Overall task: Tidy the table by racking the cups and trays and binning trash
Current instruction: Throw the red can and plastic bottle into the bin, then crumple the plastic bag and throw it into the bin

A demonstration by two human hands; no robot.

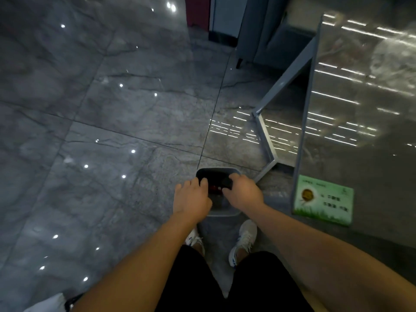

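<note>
A grey bin with a dark liner stands on the floor just ahead of my feet. Something red and dark lies inside the bin, too dim to name. My left hand hovers over the bin's left rim with its fingers curled downward. My right hand is over the right rim, fingers bent around a dark edge, likely the liner. I cannot tell whether either hand is gripping anything.
A glossy table with grey metal legs stands to the right; a green card lies at its near corner. A grey chair sits at the far end. Grey marble floor spreads to the left. My shoes are below the bin.
</note>
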